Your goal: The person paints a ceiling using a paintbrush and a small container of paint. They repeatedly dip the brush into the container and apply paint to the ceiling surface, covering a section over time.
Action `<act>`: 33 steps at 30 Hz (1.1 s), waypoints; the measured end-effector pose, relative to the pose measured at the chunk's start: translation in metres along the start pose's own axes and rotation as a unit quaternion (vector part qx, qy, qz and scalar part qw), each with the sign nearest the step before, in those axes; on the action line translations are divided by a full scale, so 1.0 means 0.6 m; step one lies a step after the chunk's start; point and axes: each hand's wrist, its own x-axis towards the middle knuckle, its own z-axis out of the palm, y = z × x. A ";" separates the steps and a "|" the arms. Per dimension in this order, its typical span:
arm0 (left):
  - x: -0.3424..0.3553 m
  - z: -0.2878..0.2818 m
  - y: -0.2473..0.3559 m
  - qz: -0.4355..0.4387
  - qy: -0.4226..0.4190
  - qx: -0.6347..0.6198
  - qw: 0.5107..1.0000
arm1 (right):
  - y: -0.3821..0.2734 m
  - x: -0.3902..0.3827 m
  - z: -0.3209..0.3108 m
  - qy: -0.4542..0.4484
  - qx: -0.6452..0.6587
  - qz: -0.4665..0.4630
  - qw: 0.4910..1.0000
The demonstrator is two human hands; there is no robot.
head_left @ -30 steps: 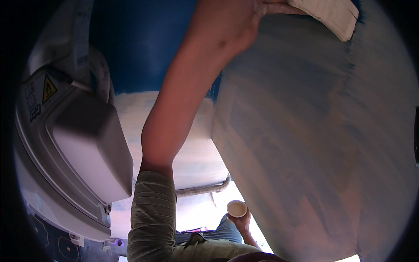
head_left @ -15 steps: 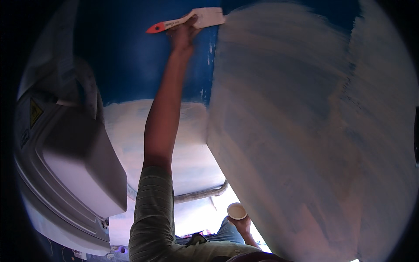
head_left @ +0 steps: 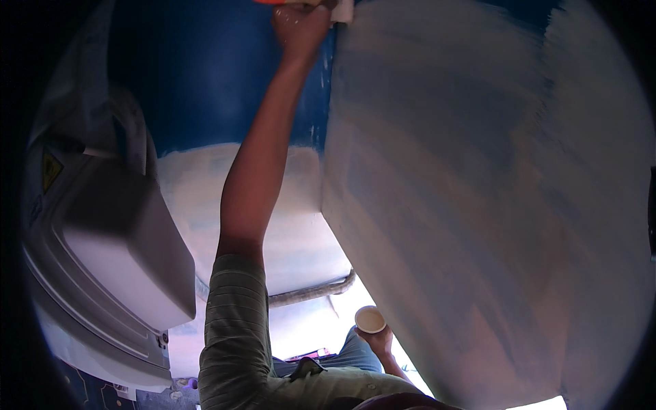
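High up, at the corner where two walls meet, my left hand (head_left: 302,29) grips a flat paintbrush (head_left: 344,11) with an orange-tipped handle. Its bristle end, coated whitish, is at the edge of the pale painted wall (head_left: 451,171); part of the brush lies beyond the top of the picture. Behind the hand is a dark blue wall (head_left: 205,75), with pale paint on its lower part. Low down near my body, my right hand (head_left: 376,339) holds a round, pale cup (head_left: 370,320) with its mouth facing up. What is inside the cup is hard to make out.
A white air-conditioner outdoor unit (head_left: 130,253) with a yellow warning sticker stands at my left, with wrapped pipes (head_left: 133,130) behind it. A grey pipe (head_left: 311,294) runs along the lower wall. The pale wall slants close along my right side.
My left hand has moved up and slightly right with the paintbrush, partly out of the picture. The right hand still holds the cup. The whole view has shifted slightly.
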 end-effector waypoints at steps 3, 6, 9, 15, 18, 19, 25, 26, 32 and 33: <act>-0.028 0.054 0.110 -0.042 -0.051 -0.085 0.994 | 0.005 0.002 -0.001 0.014 -0.003 -0.009 1.000; -0.094 0.112 0.296 -0.106 -0.038 -0.149 0.982 | 0.000 0.003 -0.001 0.058 0.018 -0.025 0.998; -0.088 0.074 0.341 -0.097 -0.240 -0.289 0.922 | 0.005 -0.003 0.007 0.051 0.002 -0.037 0.998; -0.067 0.059 0.300 -0.057 -0.220 -0.307 0.924 | 0.010 -0.009 0.025 0.024 0.001 -0.034 0.999; -0.014 0.069 0.173 -0.131 -0.135 -0.326 0.927 | -0.014 -0.004 -0.004 0.044 0.014 0.027 0.999; 0.001 0.060 0.140 -0.149 -0.108 -0.310 0.933 | -0.014 -0.001 -0.003 0.048 0.014 0.030 0.998; 0.064 -0.045 -0.028 0.034 0.047 -0.038 0.998 | 0.034 0.000 0.013 0.038 0.024 -0.007 0.999; 0.053 -0.031 -0.032 0.029 0.055 -0.031 0.998 | 0.053 0.004 0.007 0.044 0.010 -0.008 0.999; 0.049 -0.006 -0.015 0.107 0.043 0.182 0.977 | 0.080 -0.010 0.027 0.044 -0.054 0.015 0.997; 0.061 -0.003 -0.015 0.109 0.026 0.174 0.978 | 0.084 -0.012 0.031 0.041 -0.058 0.013 0.997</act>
